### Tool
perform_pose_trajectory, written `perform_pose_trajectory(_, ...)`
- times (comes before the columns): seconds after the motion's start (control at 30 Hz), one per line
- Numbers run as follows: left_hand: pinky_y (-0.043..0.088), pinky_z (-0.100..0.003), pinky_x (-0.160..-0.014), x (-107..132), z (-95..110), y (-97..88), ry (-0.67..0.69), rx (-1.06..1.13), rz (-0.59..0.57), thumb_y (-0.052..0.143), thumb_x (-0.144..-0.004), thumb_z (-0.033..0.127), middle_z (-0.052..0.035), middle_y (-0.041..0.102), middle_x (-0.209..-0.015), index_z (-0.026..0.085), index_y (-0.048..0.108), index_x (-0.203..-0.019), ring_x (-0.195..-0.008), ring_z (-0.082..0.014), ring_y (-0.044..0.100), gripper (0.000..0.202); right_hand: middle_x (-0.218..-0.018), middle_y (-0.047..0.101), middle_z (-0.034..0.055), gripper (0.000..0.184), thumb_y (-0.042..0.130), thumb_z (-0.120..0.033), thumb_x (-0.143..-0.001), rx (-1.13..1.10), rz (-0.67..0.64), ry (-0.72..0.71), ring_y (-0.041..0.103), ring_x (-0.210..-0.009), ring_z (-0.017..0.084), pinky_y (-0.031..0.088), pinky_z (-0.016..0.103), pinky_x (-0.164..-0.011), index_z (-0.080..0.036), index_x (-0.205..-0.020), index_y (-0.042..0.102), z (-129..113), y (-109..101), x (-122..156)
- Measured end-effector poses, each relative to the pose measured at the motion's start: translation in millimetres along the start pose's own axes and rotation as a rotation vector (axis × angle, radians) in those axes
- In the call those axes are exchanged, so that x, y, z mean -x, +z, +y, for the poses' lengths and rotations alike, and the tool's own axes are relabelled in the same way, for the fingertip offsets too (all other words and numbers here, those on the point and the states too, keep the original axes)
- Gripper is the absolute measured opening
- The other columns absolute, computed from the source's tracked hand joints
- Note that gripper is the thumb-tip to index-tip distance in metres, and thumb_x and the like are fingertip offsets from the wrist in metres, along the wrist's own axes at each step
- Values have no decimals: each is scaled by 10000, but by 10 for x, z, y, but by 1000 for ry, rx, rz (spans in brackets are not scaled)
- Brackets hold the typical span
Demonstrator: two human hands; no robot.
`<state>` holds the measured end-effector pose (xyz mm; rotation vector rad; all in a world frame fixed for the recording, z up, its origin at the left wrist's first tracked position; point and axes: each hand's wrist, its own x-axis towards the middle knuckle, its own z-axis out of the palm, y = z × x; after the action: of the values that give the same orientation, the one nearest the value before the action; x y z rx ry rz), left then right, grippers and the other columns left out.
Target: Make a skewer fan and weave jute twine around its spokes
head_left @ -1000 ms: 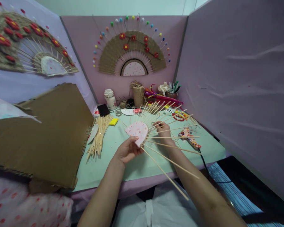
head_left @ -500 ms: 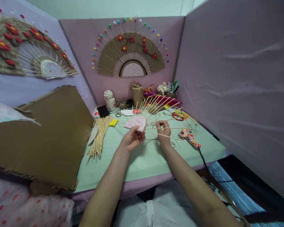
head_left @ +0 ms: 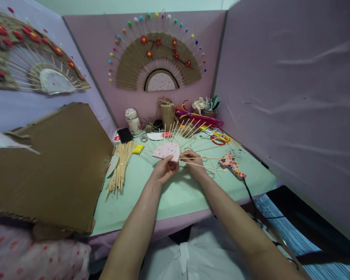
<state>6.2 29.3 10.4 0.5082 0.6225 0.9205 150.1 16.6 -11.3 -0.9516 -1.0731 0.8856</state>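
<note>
A half-round fan base [head_left: 167, 150] covered in white cloth with pink dots is in my left hand [head_left: 165, 170], thumb on top at its lower right corner. Thin wooden sticks [head_left: 202, 148] fan out from its curved edge, to the back and to the right. My right hand [head_left: 195, 165] is at the right end of that edge, among the lowest sticks, with its fingers pinched together on thin twine [head_left: 211, 175]. Loops of this twine trail about the hand and onto the table. The sticks partly hide the right fingertips.
To the left lie a bundle of sticks [head_left: 121, 165] and a large cardboard sheet [head_left: 49, 167]. A patterned glue gun [head_left: 232, 165] with a cord is on the right. A white jar [head_left: 133, 121] and twine roll [head_left: 167, 112] stand behind. Finished fans [head_left: 160, 50] hang on the panels.
My right hand has moved left, from out along the sticks to the edge of the fan base. The left hand keeps its hold. The whole view has shifted slightly.
</note>
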Motion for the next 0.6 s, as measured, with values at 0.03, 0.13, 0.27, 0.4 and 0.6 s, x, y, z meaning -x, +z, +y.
perform_pose_trajectory(0.03,520,-228,-561,-1,0,-6,5,-2,-6,626,-762,137,-19,634,-590,136,571,-773,-549,-116,619,57,-686,627,0,186,751,-364,-620,-1,4,3,557,-656,144,430,272,-637,-202,-642,663,-8,7,5)
perform_pose_trajectory(0.13,518,-222,-560,-4,7,-18,19,2,-21,639,-754,142,-15,638,-604,135,573,-784,-547,-110,616,73,-703,644,6,197,746,-381,-626,-24,0,37,573,-674,150,443,280,-655,-205,-668,669,-14,15,25)
perform_pose_trajectory(0.27,517,-220,-562,-1,24,-26,53,-3,-15,646,-753,159,-15,640,-604,132,573,-780,-543,-106,614,83,-703,648,-7,240,766,-399,-612,-82,-34,118,568,-645,135,443,274,-660,-207,-706,656,-13,8,59)
perform_pose_trajectory(0.4,516,-222,-571,18,24,-20,80,-6,-15,659,-741,155,-12,643,-609,135,569,-766,-549,-107,615,95,-685,641,-13,289,793,-412,-566,-105,-54,160,563,-629,132,441,264,-634,-208,-697,636,-50,22,83)
perform_pose_trajectory(0.6,511,-223,-594,59,9,-10,88,-33,-32,666,-736,148,-16,653,-650,131,581,-797,-570,-104,615,107,-693,635,15,289,793,-421,-558,5,-35,73,571,-665,159,455,285,-643,-198,-658,638,-91,39,102)
